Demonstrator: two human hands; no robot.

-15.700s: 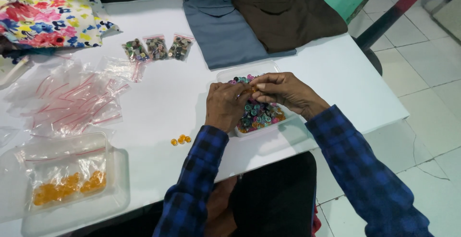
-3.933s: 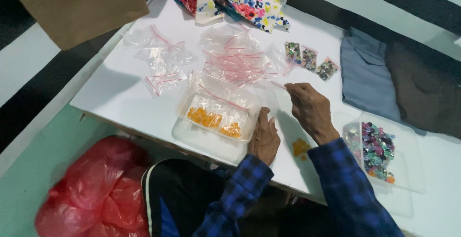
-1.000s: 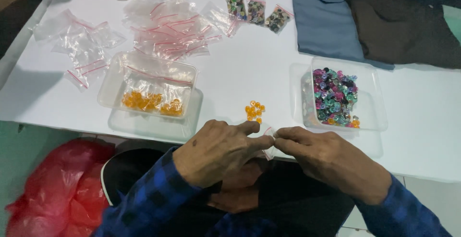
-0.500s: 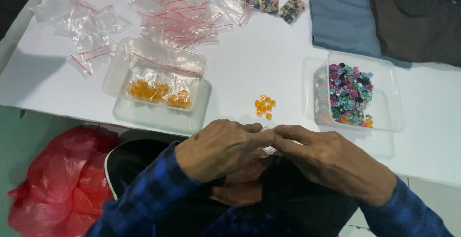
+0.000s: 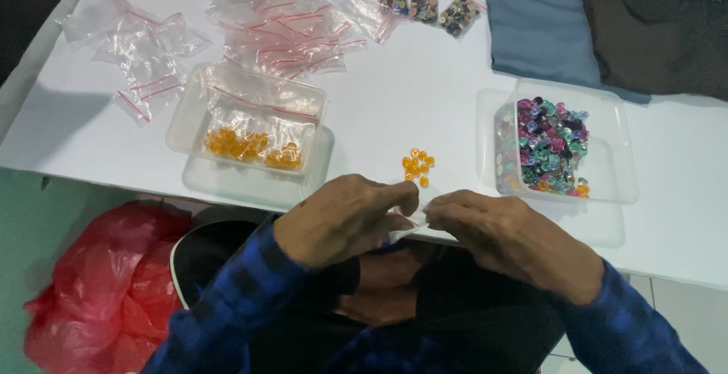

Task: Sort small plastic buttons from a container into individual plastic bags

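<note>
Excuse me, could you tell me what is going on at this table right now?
A person in a blue checked shirt holds a small clear zip bag between the left hand and right hand at the white table's near edge. Just beyond lies a little pile of orange beads. A clear tub of bagged orange beads sits left, a tub of mixed coloured beads right.

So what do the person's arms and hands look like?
Both arms wear long sleeves in a blue and black check pattern, reaching down to the wrists. The left hand and right hand are bare: no gloves, and no rings or watch that I can see.
</note>
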